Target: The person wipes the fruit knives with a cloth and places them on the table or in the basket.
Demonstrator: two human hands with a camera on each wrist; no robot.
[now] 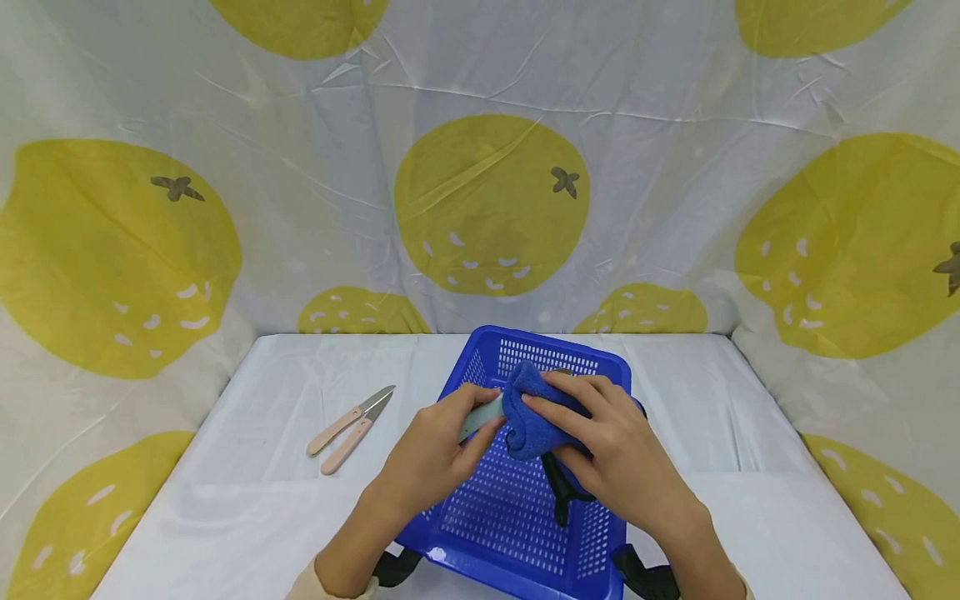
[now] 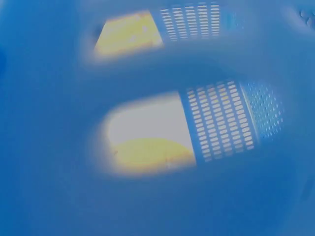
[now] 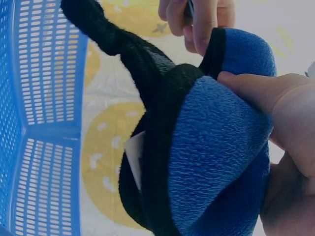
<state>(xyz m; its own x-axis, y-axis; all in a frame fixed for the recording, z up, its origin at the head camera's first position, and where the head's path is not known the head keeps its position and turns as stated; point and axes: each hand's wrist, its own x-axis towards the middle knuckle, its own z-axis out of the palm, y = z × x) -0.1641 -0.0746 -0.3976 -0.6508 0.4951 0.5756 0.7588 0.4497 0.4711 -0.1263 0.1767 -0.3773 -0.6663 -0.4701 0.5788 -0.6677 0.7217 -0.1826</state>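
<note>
My left hand [image 1: 438, 450] pinches the light green handle [image 1: 482, 417] of what looks like a knife, just above a blue basket [image 1: 517, 533]. A blue towel [image 1: 528, 412] with a black edge covers its blade. My right hand [image 1: 618, 446] grips the folded towel around that covered part, the thumb [image 3: 246, 86] lying on the cloth in the right wrist view. One black-edged end of the towel hangs down over the basket. In the left wrist view only the blurred blue basket wall [image 2: 221, 123] appears; the hand is hidden there.
Two knives with pale pink handles [image 1: 348, 433] lie on the white-covered table [image 1: 247, 517] left of the basket, blade tips close together. The basket has black handles [image 1: 397, 568] at its near end. A lemon-print cloth [image 1: 491, 204] hangs behind.
</note>
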